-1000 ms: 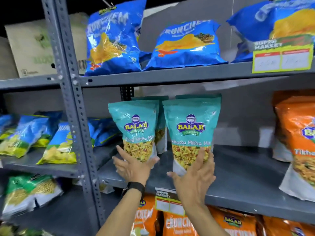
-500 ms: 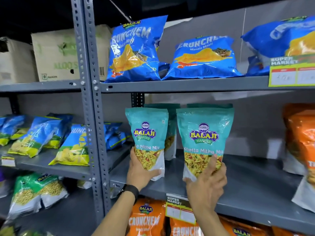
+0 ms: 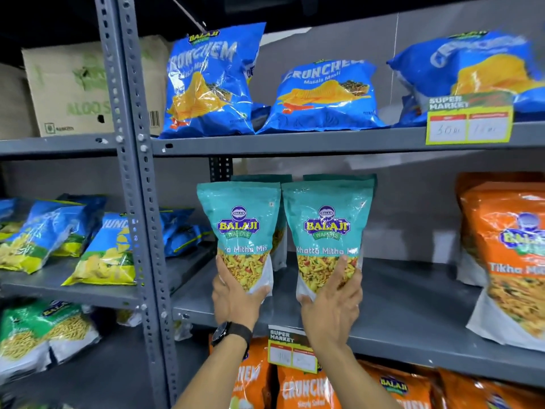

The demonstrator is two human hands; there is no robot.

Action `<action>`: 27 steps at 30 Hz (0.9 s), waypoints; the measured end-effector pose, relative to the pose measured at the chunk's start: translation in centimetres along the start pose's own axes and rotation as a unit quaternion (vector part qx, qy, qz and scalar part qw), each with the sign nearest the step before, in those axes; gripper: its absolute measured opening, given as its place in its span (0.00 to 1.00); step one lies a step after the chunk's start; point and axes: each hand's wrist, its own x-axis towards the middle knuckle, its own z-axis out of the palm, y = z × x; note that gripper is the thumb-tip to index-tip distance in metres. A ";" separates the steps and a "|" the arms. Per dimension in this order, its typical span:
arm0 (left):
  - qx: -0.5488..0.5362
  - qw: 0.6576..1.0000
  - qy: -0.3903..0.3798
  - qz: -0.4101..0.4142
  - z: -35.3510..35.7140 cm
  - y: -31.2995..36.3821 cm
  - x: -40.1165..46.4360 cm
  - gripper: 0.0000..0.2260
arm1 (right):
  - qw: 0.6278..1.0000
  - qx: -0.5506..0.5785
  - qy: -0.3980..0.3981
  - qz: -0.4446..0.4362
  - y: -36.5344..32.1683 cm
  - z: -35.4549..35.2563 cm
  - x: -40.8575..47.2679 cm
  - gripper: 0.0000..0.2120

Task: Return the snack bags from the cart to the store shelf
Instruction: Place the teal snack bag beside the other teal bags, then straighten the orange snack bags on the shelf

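Two teal Balaji "Khatta Mitha Mix" bags stand upright side by side on the grey middle shelf (image 3: 398, 293). My left hand (image 3: 233, 299), with a black watch on its wrist, grips the bottom of the left teal bag (image 3: 240, 222). My right hand (image 3: 333, 305) holds the bottom of the right teal bag (image 3: 327, 222), fingers spread over its front. Two more teal bags stand just behind them, mostly hidden. The cart is out of view.
Blue Crunchem bags (image 3: 324, 95) lie on the top shelf by a price tag (image 3: 469, 119). Orange Tikha Mix bags (image 3: 507, 255) stand at the right. Orange Crunchem bags (image 3: 303, 388) fill the shelf below. A grey upright post (image 3: 138, 202) divides off the left bay with blue and green bags and a cardboard box (image 3: 73, 87).
Both hands went from open against the bags to gripping their lower parts. The bags stand closer together, and my view has shifted so the shelf sits further right and lower.
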 end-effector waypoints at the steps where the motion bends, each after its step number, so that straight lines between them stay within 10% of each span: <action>1: 0.004 1.000 -0.004 0.001 0.0 0.0 0.0 0.61 | 1.000 0.005 0.001 0.000 0.2 0.1 -0.1 0.64; 13: -0.009 0.999 -0.048 0.000 0.0 0.7 0.1 0.64 | 0.997 0.056 -0.045 -0.008 1.5 -2.4 0.4 0.69; 20: -0.095 0.977 0.154 0.114 1.9 8.7 -9.1 0.38 | 0.984 0.070 0.008 -0.165 12.3 -13.5 4.3 0.50; 27: -0.163 0.946 -0.076 0.271 13.2 23.4 -24.4 0.36 | 0.979 -0.008 0.166 -0.116 28.2 -23.5 9.3 0.45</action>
